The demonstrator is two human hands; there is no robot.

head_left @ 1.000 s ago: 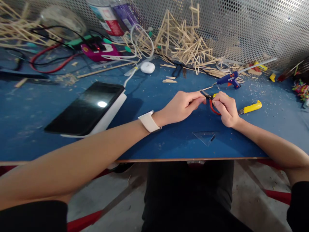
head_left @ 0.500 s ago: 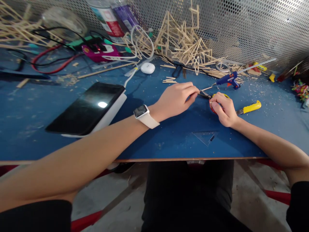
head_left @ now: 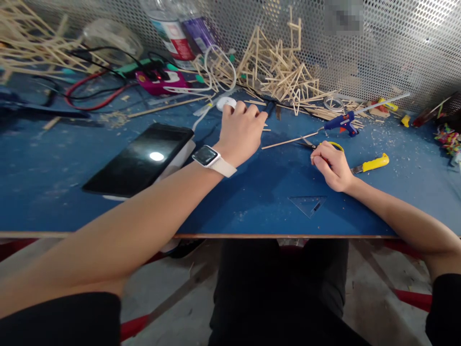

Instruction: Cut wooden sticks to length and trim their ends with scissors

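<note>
My left hand [head_left: 241, 129] is stretched forward over the blue table [head_left: 54, 192], knuckles up and fingers curled down onto a few short wooden sticks [head_left: 265, 128]; its fingertips are hidden. It wears a white-strapped watch [head_left: 209, 157]. My right hand [head_left: 329, 166] rests on the table, closed around the yellow and red handles of small scissors [head_left: 333, 144], whose blades point left. A long thin wooden stick [head_left: 288, 141] lies on the table between the two hands, its right end at the scissor blades.
A dark tablet [head_left: 144, 156] lies on a white block at left. A blue glue gun [head_left: 340, 122], a yellow-handled knife [head_left: 372, 163] and a clear triangle ruler [head_left: 309, 204] surround my right hand. Stick frameworks [head_left: 281, 72], cables and a pink power strip [head_left: 162, 81] line the perforated back wall.
My left hand let go near the scissors and moved left and forward to the short sticks. The long stick now lies free on the table. My right hand stays on the scissors.
</note>
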